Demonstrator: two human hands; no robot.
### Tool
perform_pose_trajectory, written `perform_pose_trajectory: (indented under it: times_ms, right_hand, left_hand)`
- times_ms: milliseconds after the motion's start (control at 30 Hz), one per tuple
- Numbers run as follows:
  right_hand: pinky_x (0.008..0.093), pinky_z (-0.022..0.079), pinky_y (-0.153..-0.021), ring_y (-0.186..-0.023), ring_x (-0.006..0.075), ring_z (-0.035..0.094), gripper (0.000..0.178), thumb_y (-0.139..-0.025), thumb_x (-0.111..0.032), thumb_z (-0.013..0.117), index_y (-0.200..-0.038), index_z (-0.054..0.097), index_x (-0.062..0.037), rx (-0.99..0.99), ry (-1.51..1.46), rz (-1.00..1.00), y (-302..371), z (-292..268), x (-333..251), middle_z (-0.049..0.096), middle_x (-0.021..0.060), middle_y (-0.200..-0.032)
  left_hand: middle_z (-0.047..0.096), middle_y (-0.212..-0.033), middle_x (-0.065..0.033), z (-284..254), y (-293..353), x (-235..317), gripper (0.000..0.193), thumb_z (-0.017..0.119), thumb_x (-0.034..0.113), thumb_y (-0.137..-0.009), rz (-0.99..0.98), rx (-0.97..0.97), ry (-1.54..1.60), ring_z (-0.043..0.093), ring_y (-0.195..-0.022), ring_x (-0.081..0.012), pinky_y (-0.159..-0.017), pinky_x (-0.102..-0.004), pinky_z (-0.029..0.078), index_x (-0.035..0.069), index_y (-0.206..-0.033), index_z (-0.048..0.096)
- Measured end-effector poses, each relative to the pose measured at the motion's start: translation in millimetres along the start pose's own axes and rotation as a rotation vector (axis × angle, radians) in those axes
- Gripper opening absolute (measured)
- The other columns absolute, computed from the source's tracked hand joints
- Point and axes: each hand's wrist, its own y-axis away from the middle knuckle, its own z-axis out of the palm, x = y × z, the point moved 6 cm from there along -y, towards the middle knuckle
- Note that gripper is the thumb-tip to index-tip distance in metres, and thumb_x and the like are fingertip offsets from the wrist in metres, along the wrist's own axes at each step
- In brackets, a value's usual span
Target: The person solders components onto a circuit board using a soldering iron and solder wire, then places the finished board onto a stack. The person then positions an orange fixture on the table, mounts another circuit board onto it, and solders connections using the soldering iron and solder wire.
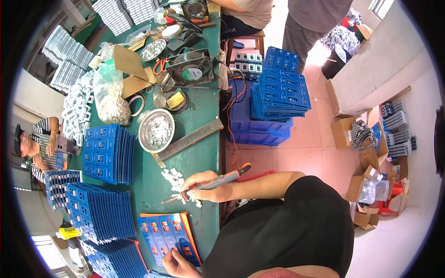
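Observation:
My right hand (204, 186) is closed round a grey and orange soldering iron (218, 180), its thin tip pointing left over the green bench. Under and beside these fingers lies a loose heap of small white parts (172, 179); whether the fingertips also pinch one is unclear. My left hand (180, 266) rests with bent fingers on the lower edge of a blue circuit board panel (160, 234). What those fingers grip, if anything, is hidden. Orange and white spots mark the panel's cells, and orange sheets show beneath it.
Stacked blue panels (99, 211) stand along the left. A metal bowl (143, 143) of small silvery parts, a steel bar (192, 141), a yellow sponge (175, 100) and a black fan (190, 67) lie farther up. Blue crates (259, 132) flank the bench; other people sit and stand nearby.

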Motion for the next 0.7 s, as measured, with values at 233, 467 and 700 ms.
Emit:
perform_pose_trajectory:
  times_ms: [233, 467, 700]
  right_hand:
    - [0.0246, 0.048, -0.069, -0.080, 0.0089, 0.059, 0.024, -0.089, -0.007, 0.061, -0.112, 0.064, 0.0009, 0.025, 0.000, -0.004, 5.0, -3.8, 2.0, 0.066, 0.0061, -0.101]
    - [0.0239, 0.048, -0.069, -0.078, 0.0089, 0.059, 0.025, -0.088, -0.007, 0.061, -0.111, 0.064, 0.0009, 0.017, -0.012, 0.080, 8.7, -7.5, 4.2, 0.066, 0.0071, -0.100]
    - [0.0274, 0.048, -0.080, -0.093, 0.0122, 0.060, 0.025, -0.087, -0.005, 0.061, -0.111, 0.064, 0.0011, 0.007, -0.014, 0.012, 7.3, -7.8, -4.8, 0.066, 0.0082, -0.102]
  left_hand:
    - [0.063, -0.089, -0.0066, 6.7, 2.9, 3.2, 0.007, 0.065, 0.001, -0.090, 0.021, -0.040, -0.003, 0.056, -0.083, -0.0134, -0.080, -0.0280, 0.047, -0.004, -0.096, 0.065]
    - [0.064, -0.089, -0.0068, 11.4, 5.0, 13.5, 0.008, 0.064, 0.003, -0.091, 0.031, -0.055, -0.020, 0.056, -0.083, -0.0136, -0.080, -0.0283, 0.047, -0.004, -0.095, 0.065]
    - [0.064, -0.088, -0.0073, 17.3, 4.4, 21.4, 0.007, 0.063, 0.002, -0.090, 0.036, -0.125, -0.094, 0.056, -0.082, -0.0152, -0.081, -0.0298, 0.047, -0.004, -0.093, 0.065]
